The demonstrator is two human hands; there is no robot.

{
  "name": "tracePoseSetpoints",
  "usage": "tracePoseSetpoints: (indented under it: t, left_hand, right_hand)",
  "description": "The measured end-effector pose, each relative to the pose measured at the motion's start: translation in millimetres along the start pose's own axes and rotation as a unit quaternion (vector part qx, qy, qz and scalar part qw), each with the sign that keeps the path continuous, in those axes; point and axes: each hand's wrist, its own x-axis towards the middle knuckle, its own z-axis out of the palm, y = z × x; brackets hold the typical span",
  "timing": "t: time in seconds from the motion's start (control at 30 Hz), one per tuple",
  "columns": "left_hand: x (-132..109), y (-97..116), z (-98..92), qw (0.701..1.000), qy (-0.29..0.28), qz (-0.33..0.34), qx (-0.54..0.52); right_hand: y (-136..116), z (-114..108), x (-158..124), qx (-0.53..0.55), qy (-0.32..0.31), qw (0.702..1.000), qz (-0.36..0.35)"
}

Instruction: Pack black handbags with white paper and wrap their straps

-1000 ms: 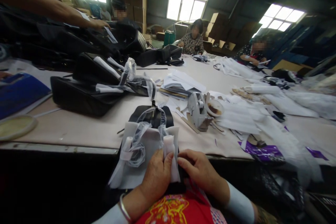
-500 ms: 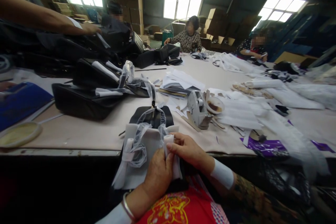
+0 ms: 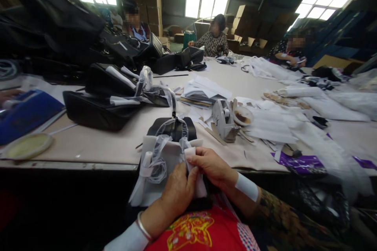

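A black handbag (image 3: 153, 127) leans on the table edge in front of me, its handle wrapped in clear plastic (image 3: 160, 145). White foam sheet (image 3: 173, 153) covers the side facing me. At its left a rolled foam strip (image 3: 146, 168) is bound, with a coil of thin clear tubing or cord (image 3: 158, 170) beside it. On the right, my left hand (image 3: 179, 186) is closed around the lower part of a white foam wrap (image 3: 199, 185). My right hand (image 3: 210, 164) pinches the top of the same wrap between thumb and fingers.
Right of the bag stand a grey tape dispenser (image 3: 225, 121) and a tape roll (image 3: 243, 116). Behind them lies a paper stack (image 3: 203, 90). Black bags (image 3: 100, 111) with foam pieces lie to the left, near a blue box (image 3: 32, 113). Several people sit around the table.
My fingers have shifted slightly on the foam wrap, and its top is now flatter. A co-worker's arm at upper left has gone from view; a black bag is raised there.
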Motion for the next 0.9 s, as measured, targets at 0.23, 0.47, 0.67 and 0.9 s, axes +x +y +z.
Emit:
tracePoseSetpoints:
  t: [0.23,0.47,0.67,0.9]
  left_hand:
    - [-10.9,-4.1,-10.3,0.999,-0.027,0.02,-0.026]
    - [-8.4,-0.3,-12.5,1.0,-0.025,0.008,0.016]
    - [-9.1,0.4,-12.7,0.999,-0.032,-0.004,0.027]
    - [-8.9,3.2,-13.4,0.999,-0.038,-0.013,0.012]
  right_hand:
    - [-0.3,6.5,-5.6,-0.034,0.034,0.999,0.01]
    - [-4.2,7.4,-9.2,-0.192,0.056,0.978,-0.063]
    - [-1.8,10.8,-8.2,-0.335,0.117,0.923,-0.151]
    - [-2.3,5.1,-5.1,-0.205,0.034,0.973,-0.102]
